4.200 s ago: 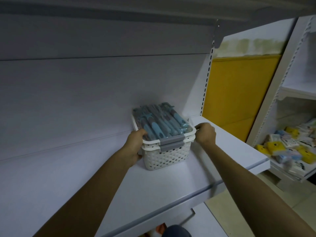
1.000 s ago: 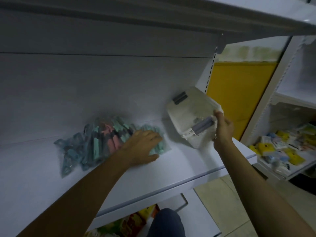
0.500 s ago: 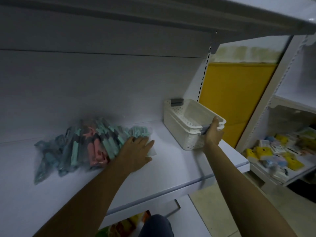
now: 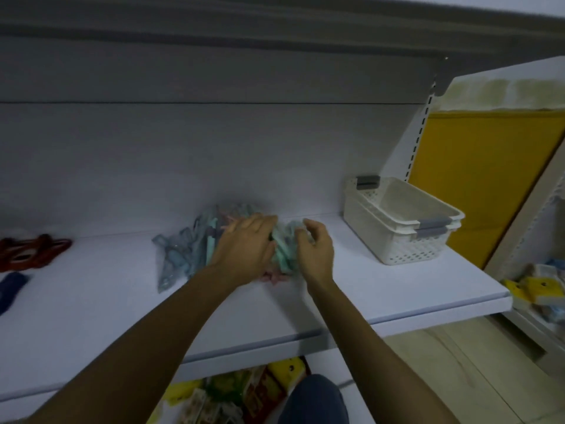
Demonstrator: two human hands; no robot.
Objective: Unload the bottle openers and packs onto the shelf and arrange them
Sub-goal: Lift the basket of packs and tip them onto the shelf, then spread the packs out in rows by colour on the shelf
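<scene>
A loose heap of clear packs holding teal, blue and pink bottle openers (image 4: 186, 252) lies on the white shelf (image 4: 382, 295), near the back wall. My left hand (image 4: 244, 249) rests flat on top of the heap with its fingers stretched out. My right hand (image 4: 315, 249) is at the heap's right end, fingers curled around a teal pack (image 4: 284, 249). Both hands hide the middle of the pile. The white perforated basket (image 4: 397, 221) with grey clips stands empty on the shelf to the right, apart from both hands.
Red items (image 4: 30, 250) and a dark blue one (image 4: 10, 286) lie at the shelf's far left. Yellow packaged goods (image 4: 532, 289) fill a neighbouring shelf at right, and more packs (image 4: 232, 393) sit on the shelf below. An upper shelf overhangs.
My right hand has let go of the basket, which now stands on the shelf, and has moved left to the heap of packs. My left hand stays on the pile.
</scene>
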